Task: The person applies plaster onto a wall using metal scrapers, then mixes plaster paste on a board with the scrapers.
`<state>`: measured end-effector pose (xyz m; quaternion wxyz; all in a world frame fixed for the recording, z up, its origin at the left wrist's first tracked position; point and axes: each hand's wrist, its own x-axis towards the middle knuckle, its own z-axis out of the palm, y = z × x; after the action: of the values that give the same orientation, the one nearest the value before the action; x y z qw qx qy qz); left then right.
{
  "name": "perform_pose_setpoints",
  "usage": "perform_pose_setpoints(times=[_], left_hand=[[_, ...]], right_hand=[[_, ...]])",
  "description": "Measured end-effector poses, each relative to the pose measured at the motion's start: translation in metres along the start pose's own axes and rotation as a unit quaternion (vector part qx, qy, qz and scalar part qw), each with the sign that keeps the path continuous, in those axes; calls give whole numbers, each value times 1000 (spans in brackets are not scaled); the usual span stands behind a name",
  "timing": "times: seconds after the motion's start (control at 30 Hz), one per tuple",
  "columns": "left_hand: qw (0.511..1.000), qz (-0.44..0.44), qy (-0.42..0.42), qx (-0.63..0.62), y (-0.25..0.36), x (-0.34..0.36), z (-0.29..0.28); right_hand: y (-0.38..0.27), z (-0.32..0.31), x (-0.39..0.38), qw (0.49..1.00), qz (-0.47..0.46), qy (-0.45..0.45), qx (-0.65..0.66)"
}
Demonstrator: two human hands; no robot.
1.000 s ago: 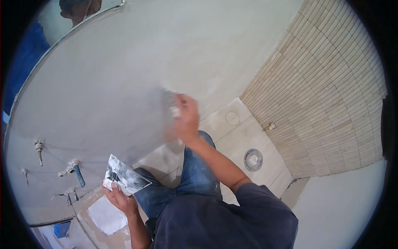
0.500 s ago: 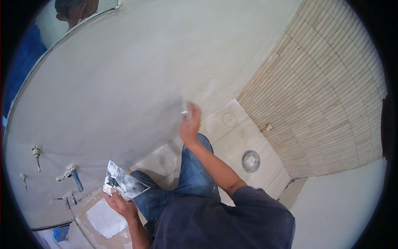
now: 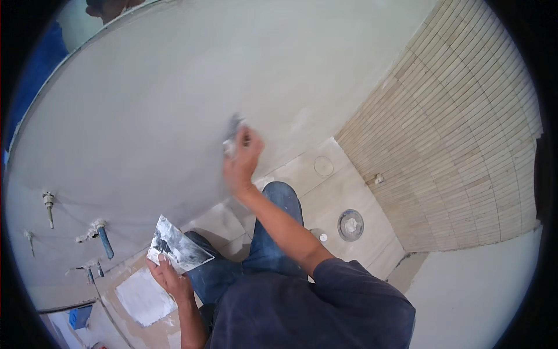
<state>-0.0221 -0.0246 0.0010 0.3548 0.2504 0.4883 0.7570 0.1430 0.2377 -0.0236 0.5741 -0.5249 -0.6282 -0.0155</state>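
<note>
My right hand [image 3: 243,160] is raised against the smooth grey-white plastered wall [image 3: 157,116]. Its fingers are closed round a small putty knife [image 3: 235,123], blurred by motion, with its grey blade at the wall surface. White filler seems to sit on the tool beside my fingers. Lower left, my left hand [image 3: 171,280] grips the edge of a flat plate [image 3: 185,247] smeared with white and dark grey filler. The plate is tilted above my left knee, thumb on its upper face.
Pipe stubs [image 3: 104,239] stick out of the wall at left. A white sheet [image 3: 145,296] lies on the floor below them. A round drain [image 3: 351,225] and a small white container [image 3: 318,235] are on my right, before the strip-tiled wall [image 3: 447,134]. Another person's head [image 3: 107,9] shows upper left.
My right hand has moved up and left along the wall with the putty knife. The left hand and plate stay nearly in place. The small white container has come into sight beside my right forearm.
</note>
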Motion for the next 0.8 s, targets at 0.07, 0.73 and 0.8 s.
perform_pose_setpoints(times=[0.07,0.73,0.8], left_hand=[[1000,-2,-8,4,-4,4,-13],[1000,4,-7,25,0,5,-10],[999,-11,-8,38,-5,6,-3]], right_hand=[[-4,-8,-17,998,-32,-50,15],[144,-14,-30,939,291,112,142],[211,-29,0,784,520,128,314]])
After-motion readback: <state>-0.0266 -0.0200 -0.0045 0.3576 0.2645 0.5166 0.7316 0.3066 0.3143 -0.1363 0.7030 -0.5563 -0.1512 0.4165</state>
